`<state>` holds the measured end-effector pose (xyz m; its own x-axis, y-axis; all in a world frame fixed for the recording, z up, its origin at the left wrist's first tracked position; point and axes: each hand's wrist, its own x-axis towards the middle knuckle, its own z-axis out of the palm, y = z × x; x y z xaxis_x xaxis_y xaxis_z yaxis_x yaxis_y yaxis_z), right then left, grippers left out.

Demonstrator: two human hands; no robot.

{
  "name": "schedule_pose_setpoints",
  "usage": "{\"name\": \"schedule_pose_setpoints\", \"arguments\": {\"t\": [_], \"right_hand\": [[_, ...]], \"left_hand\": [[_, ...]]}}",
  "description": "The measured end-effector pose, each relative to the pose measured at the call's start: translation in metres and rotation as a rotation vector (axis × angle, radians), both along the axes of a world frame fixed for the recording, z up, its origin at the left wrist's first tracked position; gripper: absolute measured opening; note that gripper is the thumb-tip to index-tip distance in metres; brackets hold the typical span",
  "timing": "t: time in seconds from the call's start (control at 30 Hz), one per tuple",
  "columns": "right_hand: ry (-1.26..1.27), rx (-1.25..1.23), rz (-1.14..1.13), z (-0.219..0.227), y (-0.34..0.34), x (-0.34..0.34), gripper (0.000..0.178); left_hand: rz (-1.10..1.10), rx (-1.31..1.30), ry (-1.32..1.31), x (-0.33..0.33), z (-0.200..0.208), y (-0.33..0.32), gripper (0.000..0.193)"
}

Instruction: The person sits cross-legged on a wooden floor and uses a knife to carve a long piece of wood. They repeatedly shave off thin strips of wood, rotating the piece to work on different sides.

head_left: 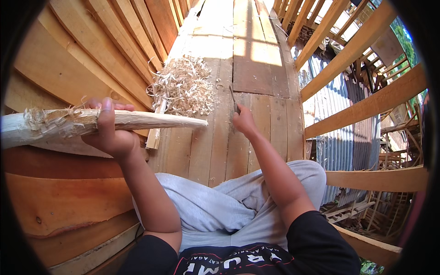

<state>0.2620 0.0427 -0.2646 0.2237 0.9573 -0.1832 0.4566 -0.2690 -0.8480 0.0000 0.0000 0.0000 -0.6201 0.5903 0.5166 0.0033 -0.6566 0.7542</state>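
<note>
I sit on a floor of pale wooden planks (256,128) that runs up the middle of the frame, bright sun falling across its far end and a darker patch of board (259,75) set into it. A heap of curled wood shavings (183,87) lies on the planks left of centre. At the left, curved plank walls (68,59) rise around me, reddish lower down. At the right, bare wooden ribs (366,107) cross the frame, open to daylight, with corrugated metal sheeting (337,137) behind them and green leaves (405,39) at the upper right.
</note>
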Motion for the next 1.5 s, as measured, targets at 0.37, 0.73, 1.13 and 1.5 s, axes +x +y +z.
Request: {"name": "schedule_pose_setpoints", "arguments": {"t": [0.37,0.73,1.13,1.5], "right_hand": [[-0.05,-0.171,0.352,0.035,-0.002,0.05,0.029],[-0.119,-0.095,0.162,0.023,0.002,0.054,0.022],[-0.35,-0.033,0.04,0.046,-0.003,0.051,0.028],[-0.387,0.163,-0.009,-0.008,0.009,0.028,0.035]], "left_hand": [[0.043,-0.001,0.009,-0.004,-0.002,-0.005,0.021],[0.049,0.014,0.025,-0.009,0.002,-0.003,0.018],[0.031,-0.015,0.005,-0.005,0.006,-0.004,0.017],[-0.002,-0.003,-0.011,-0.007,0.004,-0.002,0.02]]}}
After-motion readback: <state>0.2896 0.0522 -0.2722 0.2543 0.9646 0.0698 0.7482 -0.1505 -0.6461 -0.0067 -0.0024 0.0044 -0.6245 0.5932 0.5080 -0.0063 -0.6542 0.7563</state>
